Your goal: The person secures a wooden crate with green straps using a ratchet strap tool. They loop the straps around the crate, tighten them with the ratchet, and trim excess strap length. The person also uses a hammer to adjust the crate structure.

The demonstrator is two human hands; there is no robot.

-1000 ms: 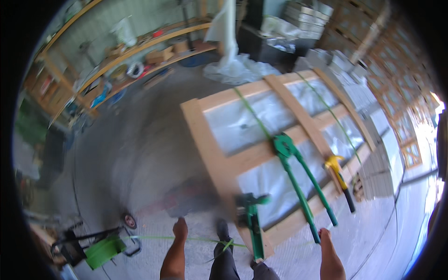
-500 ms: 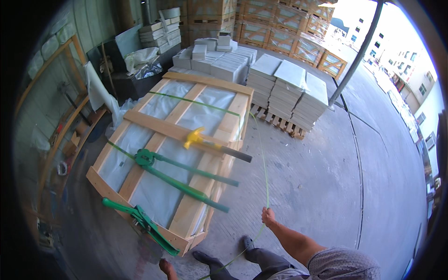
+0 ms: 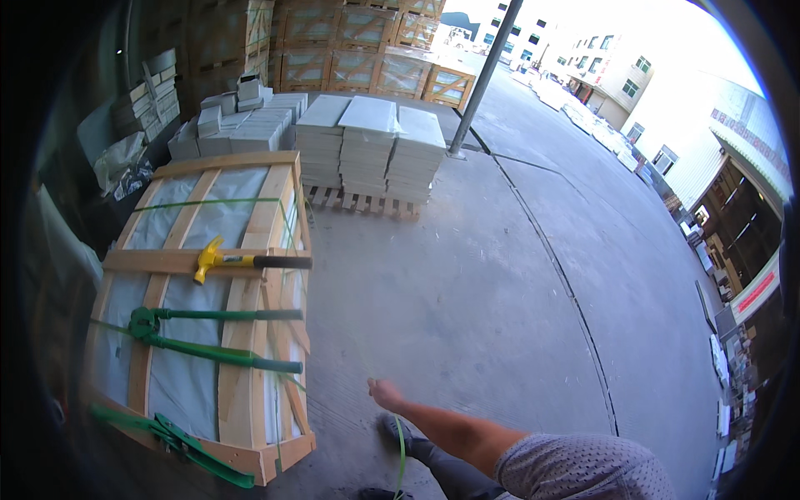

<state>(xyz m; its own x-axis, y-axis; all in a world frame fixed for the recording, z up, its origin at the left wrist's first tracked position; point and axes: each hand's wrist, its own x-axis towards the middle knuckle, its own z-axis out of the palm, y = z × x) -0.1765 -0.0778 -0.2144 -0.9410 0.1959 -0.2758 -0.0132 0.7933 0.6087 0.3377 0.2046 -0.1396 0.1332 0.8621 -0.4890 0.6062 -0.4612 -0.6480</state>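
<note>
My right hand [image 3: 383, 394] is closed, with a thin green strap [image 3: 401, 458] hanging below it beside my leg; the strap's run toward the crate is blurred. My left hand is out of view. To the left lies a wooden crate [image 3: 246, 358] with whitish sheeting between its boards and green straps across it. A yellow claw hammer [image 3: 225, 261] with a black grip rests on a cross board. Nearer me, long-handled green cutters [image 3: 208, 350] lie across the top. At the near end sits a green strapping tool [image 3: 187, 442].
Beyond the crate, pale slabs [image 3: 367, 117] are stacked on a wooden pallet [image 3: 358, 202], with white blocks [image 3: 242, 133] beside them. Timber crates [image 3: 358, 71] are piled behind. A metal post [image 3: 487, 75] rises from the concrete floor [image 3: 467, 292]. Buildings stand at the far right.
The view has turned right, so the crate and its tools sit farther left in it. My left hand has left the picture. My right hand is now lower and nearer the crate's side in view.
</note>
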